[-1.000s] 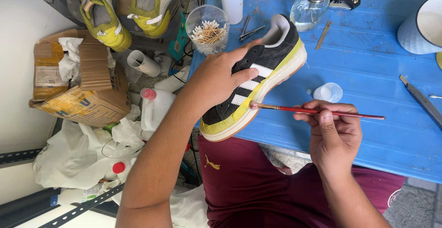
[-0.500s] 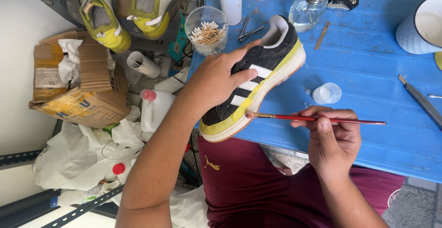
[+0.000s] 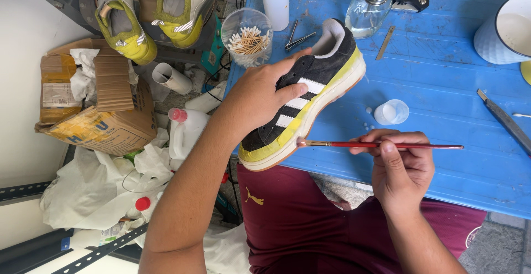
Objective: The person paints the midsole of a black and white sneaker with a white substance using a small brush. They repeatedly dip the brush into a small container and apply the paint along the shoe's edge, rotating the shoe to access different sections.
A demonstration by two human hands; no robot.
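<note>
The left hand [image 3: 265,94] lies spread over the upper of a black sneaker [image 3: 310,94] with white stripes, fingers curled round its side and thumb up near the collar, gripping it firmly. The shoe lies tilted on its side on the near left edge of a blue table [image 3: 442,86], toe toward the person, its sole wrapped in yellow tape.

The right hand [image 3: 401,166] is closed round a thin red paintbrush [image 3: 381,145], pinched between thumb and fingertips. The brush runs level to the left of that hand, and its bristle tip touches the taped sole edge near the toe, just below the left hand.

Just beyond the right hand stands a small clear cup [image 3: 391,112] with a few droplets beside it. Farther off from that hand sit a glass pump bottle [image 3: 369,11] and a white bucket [image 3: 506,30]; to its right lies a knife [image 3: 506,120].

Beyond the left hand stands a clear cup of cotton swabs [image 3: 247,36] and a white bottle [image 3: 275,0]. To its left, on the floor, are two yellow-green shoes [image 3: 157,11], a cardboard box [image 3: 94,105] and a white jug [image 3: 185,130].
</note>
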